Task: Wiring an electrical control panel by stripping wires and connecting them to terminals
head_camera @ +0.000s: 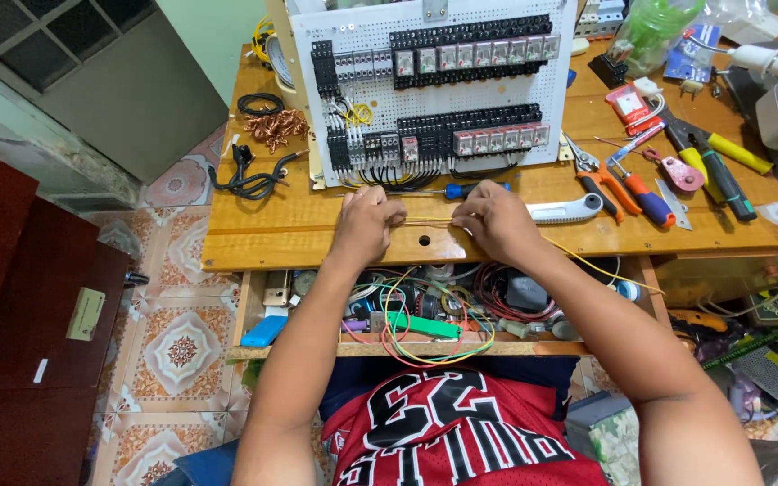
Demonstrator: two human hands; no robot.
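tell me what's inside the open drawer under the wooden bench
The open drawer holds a tangle of coloured wires, a green tool and a blue piece at its left end. The forearms and the bench top cover the rest, so anything deeper cannot be seen.

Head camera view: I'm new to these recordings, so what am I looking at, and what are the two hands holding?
This single picture comes from a camera worn on the person's head, looking down at a wooden workbench. The left hand and right hand pinch a thin yellow wire stretched between them. Behind stands a white perforated panel carrying rows of relays. A blue-handled screwdriver, pliers and other tools lie to the right. An open drawer below holds tangled wires.
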